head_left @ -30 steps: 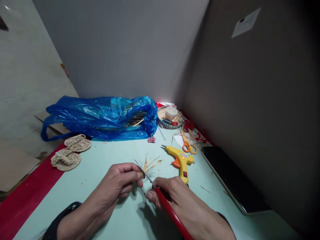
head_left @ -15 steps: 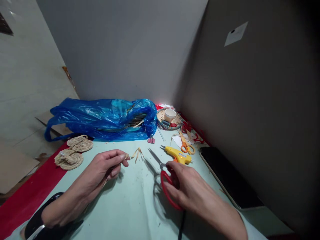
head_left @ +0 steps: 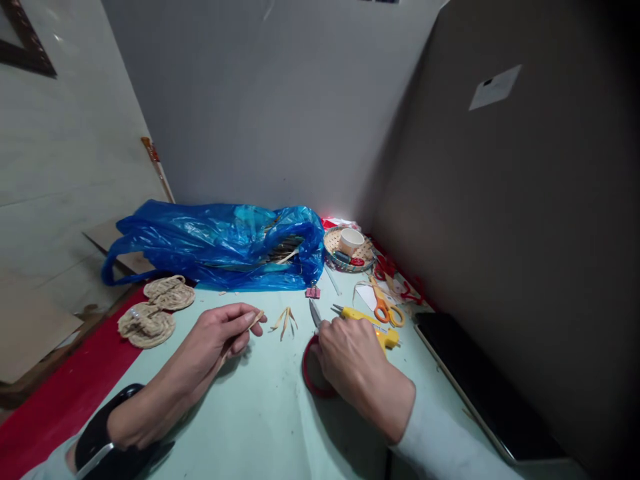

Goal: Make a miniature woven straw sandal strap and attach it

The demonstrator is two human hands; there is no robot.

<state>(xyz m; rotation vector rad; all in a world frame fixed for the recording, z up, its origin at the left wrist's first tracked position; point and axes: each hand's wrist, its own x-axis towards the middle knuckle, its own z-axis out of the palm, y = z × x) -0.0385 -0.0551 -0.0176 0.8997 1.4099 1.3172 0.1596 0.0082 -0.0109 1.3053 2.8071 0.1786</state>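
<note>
My left hand (head_left: 227, 337) is closed in a pinch on a thin braided straw cord (head_left: 257, 319), whose end sticks out past the fingertips. Most of the cord is hidden behind the hand and forearm. Just beyond its end, a few loose straw ends (head_left: 286, 320) lie on the table. My right hand (head_left: 350, 353) is closed over the middle of a pair of scissors with red handles (head_left: 306, 373), low over the table. The blade tip points away from me; the fingertips are out of sight. A yellow glue gun (head_left: 387, 339) lies partly behind this hand.
A blue plastic bag (head_left: 215, 233) stretches along the back. Two coiled straw pieces (head_left: 150, 327) lie at left. Towards the right are a woven basket (head_left: 331, 245) with a cup (head_left: 352, 240), orange scissors (head_left: 383, 310), a pink clip (head_left: 313, 293) and a black tablet-like device (head_left: 485, 387).
My right hand has turned palm down over the scissors, and the red handles have swung to the left. My left hand keeps its pinch on the cord. The view has shifted slightly.
</note>
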